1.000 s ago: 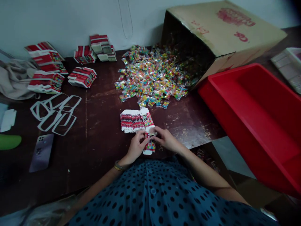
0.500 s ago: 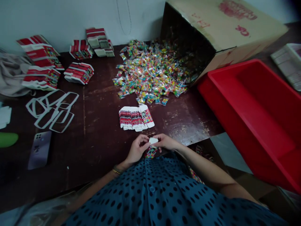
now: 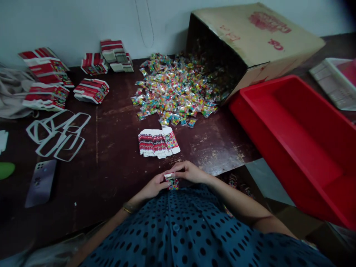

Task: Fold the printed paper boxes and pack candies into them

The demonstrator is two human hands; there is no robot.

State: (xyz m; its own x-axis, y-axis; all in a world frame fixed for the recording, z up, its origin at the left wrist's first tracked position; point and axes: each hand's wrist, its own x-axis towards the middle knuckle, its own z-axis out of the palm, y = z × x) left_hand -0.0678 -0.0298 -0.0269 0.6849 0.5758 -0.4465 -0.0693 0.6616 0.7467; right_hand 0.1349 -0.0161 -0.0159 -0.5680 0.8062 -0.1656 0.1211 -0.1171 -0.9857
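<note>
A small printed carton (image 3: 172, 182) with a colourful front is held close to my body at the table's front edge. My left hand (image 3: 154, 185) grips its left side, thumb across the front. My right hand (image 3: 189, 172) has its fingers closed at the carton's white top edge. Just beyond my hands lies a fanned row of flat small cartons (image 3: 155, 142), red and white with a patterned face at its right end. Behind that row spreads a heap of clear candy packets (image 3: 175, 89) with many-coloured sweets.
A cardboard box (image 3: 267, 40) lies on its side behind the heap, its mouth facing the packets. To the right is a red plastic bin (image 3: 294, 141). Stacks of flat cartons (image 3: 44, 96), pale bands (image 3: 58, 135) and a phone (image 3: 41, 183) are at the left.
The carton's white top flap stood up before; now only a thin white edge shows. My hands have shifted slightly left, and the right hand's fingers now reach over the top.
</note>
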